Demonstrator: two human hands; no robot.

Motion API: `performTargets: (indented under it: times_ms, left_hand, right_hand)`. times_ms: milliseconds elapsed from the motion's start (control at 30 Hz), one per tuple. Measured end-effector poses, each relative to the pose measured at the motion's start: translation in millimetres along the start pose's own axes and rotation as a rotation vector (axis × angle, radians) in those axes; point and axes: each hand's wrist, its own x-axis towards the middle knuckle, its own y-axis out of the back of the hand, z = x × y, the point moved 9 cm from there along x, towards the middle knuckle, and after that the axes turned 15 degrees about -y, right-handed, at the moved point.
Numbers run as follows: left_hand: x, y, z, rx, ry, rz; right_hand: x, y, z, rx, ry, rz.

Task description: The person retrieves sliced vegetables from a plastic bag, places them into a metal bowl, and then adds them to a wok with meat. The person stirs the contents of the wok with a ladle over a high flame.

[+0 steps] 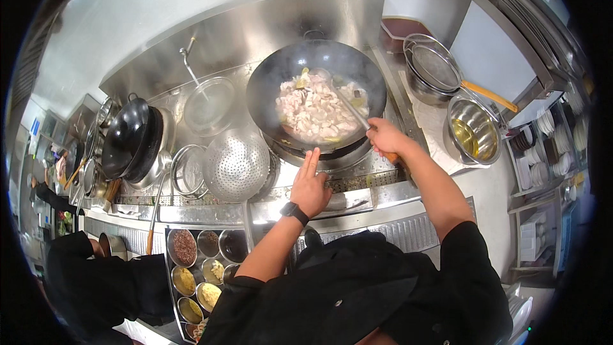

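Observation:
A large black wok (263, 86) sits on the burner, steam rising from pale chopped meat (311, 110) mixed with yellowish slices and some liquid. My right hand (385, 136) grips the wooden-handled end of a metal ladle (352, 108); its shaft slants into the wok and its bowl rests among the meat at the far side. At the wok's near rim, my left hand (310, 189) holds nothing visible. Two of its fingers point at the rim, with the thumb out to the side; whether the fingertips touch the metal I cannot tell. A watch (293, 211) is on the left wrist.
Left of the wok are a perforated strainer (237, 165), a water basin (209, 105) under a tap (187, 55) and another wok (124, 139). Oil fills part of a steel bowl (488, 129) at right, near a mesh strainer (436, 67). Seasoning tins (183, 247) and a person (105, 282) are lower left.

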Motion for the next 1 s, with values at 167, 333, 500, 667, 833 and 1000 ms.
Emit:
performTargets:
  times_ms: [167,333,500,667,833,1000]
  left_hand:
    - [-1,2,-2,-0.003,-0.006,0.020]
    - [1,3,-2,-0.024,0.004,0.025]
    - [0,3,-1,-0.032,0.014,0.052]
    - [-1,5,-2,-0.033,0.015,0.063]
    - [0,7,0,-0.043,0.017,0.067]
    - [0,7,-1,-0.047,0.030,0.064]
  right_hand:
    - [-31,-20,44,0.459,-0.150,-0.359]
    - [-65,-17,65,0.601,-0.149,-0.479]
    - [-84,-23,104,0.804,-0.132,-0.488]
    - [-105,-34,127,0.865,-0.103,-0.496]
    - [-120,-32,146,0.863,-0.100,-0.448]
    - [-126,-33,143,0.836,-0.079,-0.444]
